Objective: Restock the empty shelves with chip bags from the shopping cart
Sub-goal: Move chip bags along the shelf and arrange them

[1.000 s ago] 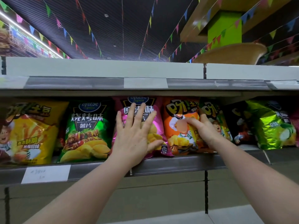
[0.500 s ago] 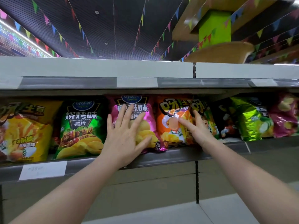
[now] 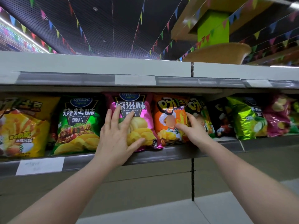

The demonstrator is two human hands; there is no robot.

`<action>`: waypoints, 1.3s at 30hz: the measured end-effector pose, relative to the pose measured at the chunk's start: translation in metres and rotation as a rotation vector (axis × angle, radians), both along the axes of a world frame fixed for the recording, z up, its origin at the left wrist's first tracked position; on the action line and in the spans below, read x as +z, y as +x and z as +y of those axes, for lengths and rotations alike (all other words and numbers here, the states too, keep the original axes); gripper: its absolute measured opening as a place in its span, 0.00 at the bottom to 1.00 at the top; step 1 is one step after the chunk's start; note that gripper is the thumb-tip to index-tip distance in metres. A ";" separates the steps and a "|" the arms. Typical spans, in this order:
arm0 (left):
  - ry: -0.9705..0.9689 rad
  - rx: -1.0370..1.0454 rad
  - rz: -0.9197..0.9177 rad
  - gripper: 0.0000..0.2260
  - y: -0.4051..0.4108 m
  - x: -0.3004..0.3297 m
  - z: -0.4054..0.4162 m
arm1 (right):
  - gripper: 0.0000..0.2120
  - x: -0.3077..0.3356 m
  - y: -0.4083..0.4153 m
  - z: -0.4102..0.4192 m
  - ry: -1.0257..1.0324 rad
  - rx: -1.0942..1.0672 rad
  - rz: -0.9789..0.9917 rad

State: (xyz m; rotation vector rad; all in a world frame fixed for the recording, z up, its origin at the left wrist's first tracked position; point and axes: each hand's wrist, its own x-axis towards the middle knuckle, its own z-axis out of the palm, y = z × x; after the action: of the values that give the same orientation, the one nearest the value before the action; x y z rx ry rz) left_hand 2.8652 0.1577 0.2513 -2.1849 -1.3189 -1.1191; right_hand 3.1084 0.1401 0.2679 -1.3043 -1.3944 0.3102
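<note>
A row of chip bags stands upright on the shelf (image 3: 169,153). My left hand (image 3: 118,136) lies flat with spread fingers against the front of the pink bag (image 3: 142,110). My right hand (image 3: 192,130) touches the right edge of the orange bag (image 3: 168,113), fingers between it and a dark green bag (image 3: 198,110) beside it. A green barbecue bag (image 3: 77,123) and a yellow bag (image 3: 22,125) stand to the left. The shopping cart is out of view.
Further right on the shelf stand a black bag (image 3: 221,117), a lime green bag (image 3: 247,118) and a purple-pink bag (image 3: 278,117). The grey upper shelf (image 3: 97,73) overhangs the row. A white paper label (image 3: 40,165) hangs on the shelf rail.
My left hand stays flat on the pink bag. My right hand stays at the orange bag's right edge, with its thumb now across the bag's front. The view has shifted slightly right.
</note>
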 end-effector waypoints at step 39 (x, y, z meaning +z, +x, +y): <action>-0.008 0.077 0.059 0.33 -0.038 0.007 -0.002 | 0.33 -0.012 -0.087 0.005 0.303 -0.057 -0.809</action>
State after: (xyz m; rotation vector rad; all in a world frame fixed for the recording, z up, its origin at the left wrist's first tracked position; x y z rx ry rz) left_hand 2.8268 0.1553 0.2581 -2.1367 -1.3716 -1.0149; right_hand 3.0213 0.1451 0.2563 -1.2549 -1.9651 -0.5153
